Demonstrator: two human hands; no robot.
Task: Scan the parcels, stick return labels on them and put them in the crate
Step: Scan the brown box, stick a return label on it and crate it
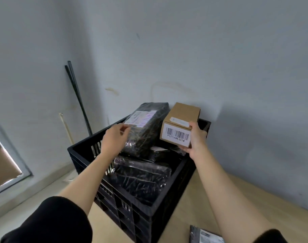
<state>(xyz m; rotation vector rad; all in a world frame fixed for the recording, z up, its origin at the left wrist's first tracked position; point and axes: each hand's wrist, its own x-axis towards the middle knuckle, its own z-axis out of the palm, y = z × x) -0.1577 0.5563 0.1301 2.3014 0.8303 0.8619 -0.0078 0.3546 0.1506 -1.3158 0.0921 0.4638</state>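
A black slatted crate (169,206) stands on a light wooden table and holds several black plastic-wrapped parcels (142,179). My right hand (196,139) grips a small brown cardboard box (180,123) with a barcode label on its near face, held over the crate's far right corner. My left hand (114,139) holds the near left edge of a black wrapped parcel with a white label (148,123). That parcel lies tilted on top of the others, its far end above the crate's rim.
The crate sits close to a grey wall corner. Two thin black rods (77,97) lean against the wall behind it. Another black parcel (204,235) lies on the wooden table (202,199) at the bottom edge, right of the crate.
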